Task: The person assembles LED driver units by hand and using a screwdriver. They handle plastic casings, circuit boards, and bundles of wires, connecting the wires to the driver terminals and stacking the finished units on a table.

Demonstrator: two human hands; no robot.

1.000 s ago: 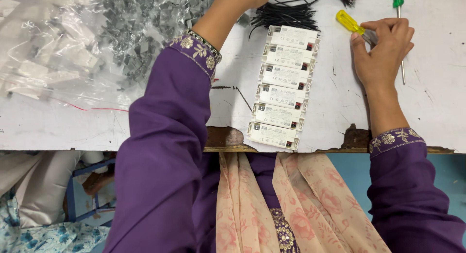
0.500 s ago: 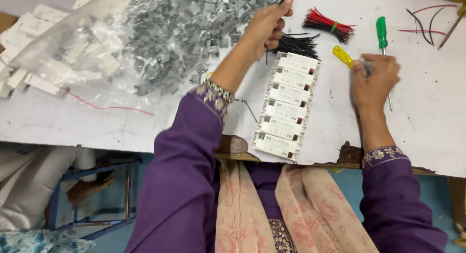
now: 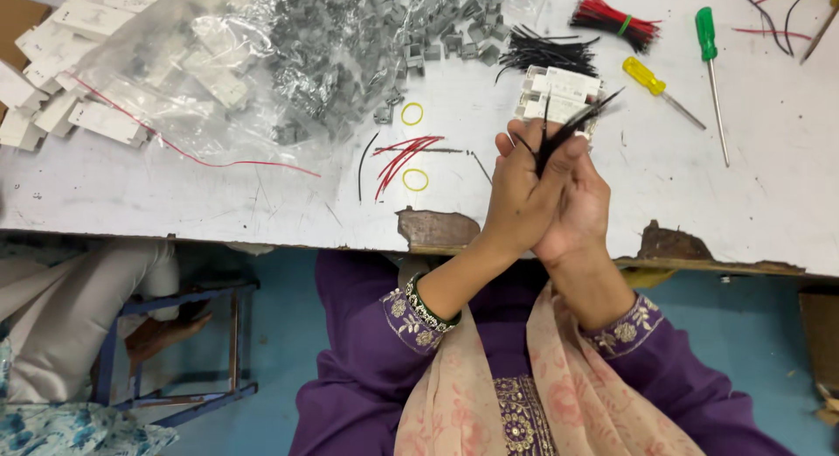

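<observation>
Black wires (image 3: 568,128), a thin bunch, stick up from between the two hands at centre frame, above the table's (image 3: 218,202) near edge. The left hand (image 3: 524,194) and right hand (image 3: 581,207) are pressed together, pinching the bunch between fingers and palm. A loose strand could slip out and drop over the chipped edge. Just beyond, white rectangular units (image 3: 559,93) lie stacked; the splayed tips may snag them. Farther up, a yellow screwdriver (image 3: 651,78) and green screwdriver (image 3: 708,45) lie near a red wire bundle (image 3: 612,20).
</observation>
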